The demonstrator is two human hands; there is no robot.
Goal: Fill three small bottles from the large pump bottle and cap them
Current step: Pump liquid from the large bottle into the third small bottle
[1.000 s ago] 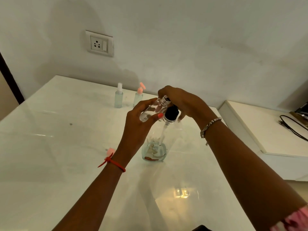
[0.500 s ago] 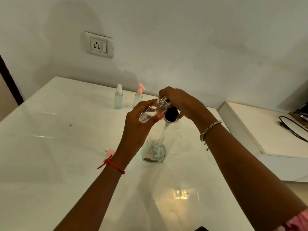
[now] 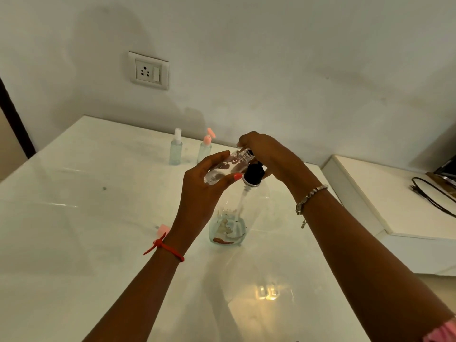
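A large clear pump bottle with a black pump head stands mid-table, a little liquid at its bottom. My left hand holds a small clear uncapped bottle tilted, its open neck against the pump nozzle. My right hand sits on top of the pump head, fingers closed over it. Two small bottles stand at the back: one with a white spray cap, one with a pink pump cap. A loose pink cap lies on the table, partly hidden behind my left wrist.
The white glossy table meets the wall at the back. A wall socket is above it. To the right a lower white unit carries a black cable.
Both hands and the small bottle have stayed in nearly the same pose at the pump head; only a slight shift of the view.
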